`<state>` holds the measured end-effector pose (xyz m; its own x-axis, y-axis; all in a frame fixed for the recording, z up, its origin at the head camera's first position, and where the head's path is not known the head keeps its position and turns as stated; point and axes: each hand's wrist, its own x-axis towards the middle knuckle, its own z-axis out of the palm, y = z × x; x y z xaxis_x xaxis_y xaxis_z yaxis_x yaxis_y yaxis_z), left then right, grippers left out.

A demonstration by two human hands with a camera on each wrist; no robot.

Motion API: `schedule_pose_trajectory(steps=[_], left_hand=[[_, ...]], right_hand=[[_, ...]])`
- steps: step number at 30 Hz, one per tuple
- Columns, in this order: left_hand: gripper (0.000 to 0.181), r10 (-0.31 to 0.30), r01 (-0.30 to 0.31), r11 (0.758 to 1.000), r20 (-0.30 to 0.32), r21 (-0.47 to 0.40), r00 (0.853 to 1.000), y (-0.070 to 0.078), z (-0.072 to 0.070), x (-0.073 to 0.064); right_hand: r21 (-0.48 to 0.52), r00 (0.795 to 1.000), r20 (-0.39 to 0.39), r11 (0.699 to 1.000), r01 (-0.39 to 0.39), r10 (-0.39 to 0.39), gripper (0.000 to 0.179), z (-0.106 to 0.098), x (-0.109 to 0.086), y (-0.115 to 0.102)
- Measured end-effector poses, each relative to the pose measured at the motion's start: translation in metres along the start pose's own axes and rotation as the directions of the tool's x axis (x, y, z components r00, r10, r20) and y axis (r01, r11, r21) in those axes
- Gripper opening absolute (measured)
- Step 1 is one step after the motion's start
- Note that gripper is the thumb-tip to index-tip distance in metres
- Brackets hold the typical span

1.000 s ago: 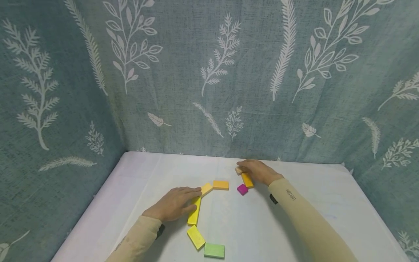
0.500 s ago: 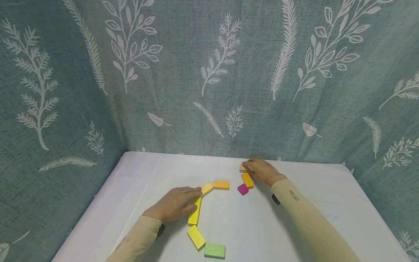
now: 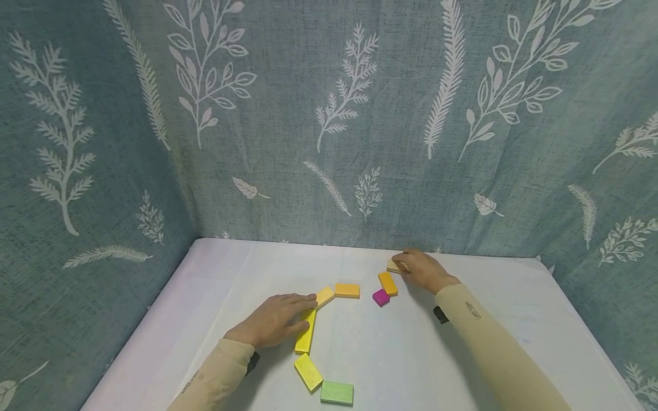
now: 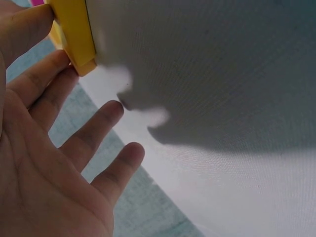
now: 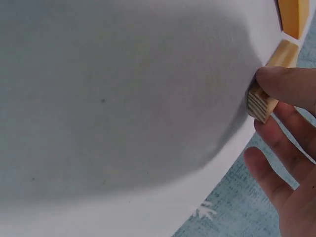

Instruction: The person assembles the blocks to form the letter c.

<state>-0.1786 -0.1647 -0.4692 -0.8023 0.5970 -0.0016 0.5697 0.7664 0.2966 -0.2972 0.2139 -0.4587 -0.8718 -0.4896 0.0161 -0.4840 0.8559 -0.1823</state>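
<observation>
Left hand (image 3: pixel 271 322) spread, touching yellow block (image 3: pixel 305 338), right hand (image 3: pixel 422 270) pinching wooden block (image 5: pixel 283 55), just beyond orange block (image 3: pixel 388 283)

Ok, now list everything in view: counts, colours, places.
table: 1, white, lower part of head view
fabric: count unclear, blue-green, white leaves, behind table
green block: 1, light green, the nearest block
short block: 1, yellow, just beyond the green block
long block: 1, yellow, beyond the short block
pale block: 1, pale orange, beyond the long block
magenta block: 1, magenta, right of centre
orange blocks: 2, orange, by the pale and magenta ones
wooden block: 1, tan, far side
wrist devices: 2, black, on both wrists
sleeves: 2, beige, on both forearms
left hand: 1, bare, at long and pale blocks
right hand: 1, bare, pinching the wooden block
</observation>
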Motion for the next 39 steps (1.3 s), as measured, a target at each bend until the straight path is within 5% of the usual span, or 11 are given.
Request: schedule_pose_trajectory(steps=[10,20,24,31,39], left_hand=[[0.045,0.003,-0.003,1.000,-0.001,-0.007,1.000,-0.001,0.000,-0.001],[0.045,-0.002,0.002,1.000,-0.001,-0.007,1.000,0.000,-0.002,-0.001],[0.045,-0.001,0.001,1.000,0.000,-0.002,1.000,-0.001,-0.002,-0.001],[0.045,0.015,-0.015,1.000,-0.001,-0.002,1.000,-0.002,0.000,0.000],[0.044,0.026,-0.026,1.000,-0.010,-0.007,1.000,-0.002,0.000,0.000]], right_hand=[[0.073,0.995,-0.094,0.997,-0.017,0.024,0.040,-0.016,-0.013,0.001],[0.096,0.960,-0.272,0.991,0.098,-0.068,0.046,-0.033,-0.028,0.001],[0.068,0.929,-0.348,0.985,0.159,-0.126,0.048,-0.041,-0.035,-0.006],[-0.003,0.842,-0.481,0.961,0.277,-0.244,0.050,-0.059,-0.048,-0.025],[-0.018,0.792,-0.529,0.937,0.349,-0.306,0.053,-0.087,-0.068,-0.050]])
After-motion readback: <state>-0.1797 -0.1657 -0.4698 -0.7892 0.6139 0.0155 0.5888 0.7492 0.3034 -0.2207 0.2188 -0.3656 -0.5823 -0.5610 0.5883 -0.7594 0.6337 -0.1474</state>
